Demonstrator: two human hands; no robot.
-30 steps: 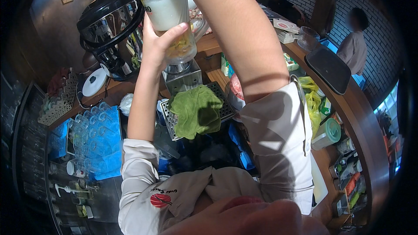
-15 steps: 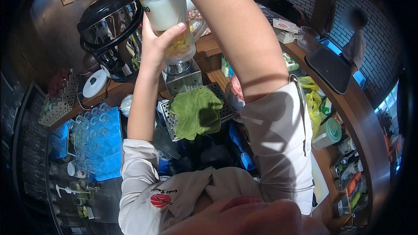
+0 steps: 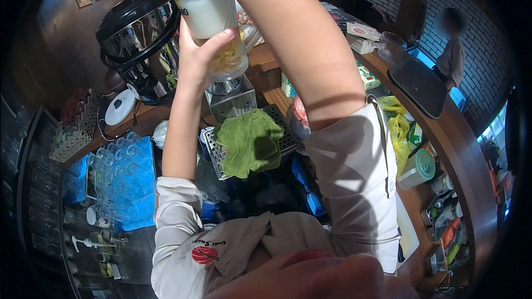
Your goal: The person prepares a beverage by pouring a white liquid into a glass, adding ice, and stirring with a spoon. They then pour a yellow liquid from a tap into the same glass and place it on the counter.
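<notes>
My left hand (image 3: 199, 58) is wrapped around a tall clear container (image 3: 210, 15) at the top of the view, with the thumb across its front. A white layer sits inside it above an amber-yellow layer; whether this is liquid or foam I cannot tell. The container's lower end is over a silver metal stand (image 3: 231, 102). My right forearm (image 3: 299, 27) reaches up past the top edge, so the right hand is out of sight. In front of the stand, a crumpled green cloth (image 3: 249, 141) lies over a perforated metal tray (image 3: 281, 124).
Upturned clear glasses (image 3: 113, 166) stand on a blue cloth (image 3: 141, 188) at left. Behind them are a black-and-silver pot (image 3: 138, 27) and a white lid (image 3: 119, 107). A black tray (image 3: 418, 86) rests on the curved wooden counter at right. Two people are beyond the counter.
The clear container and my left hand have barely moved. My right forearm has shifted slightly to the left near the top edge.
</notes>
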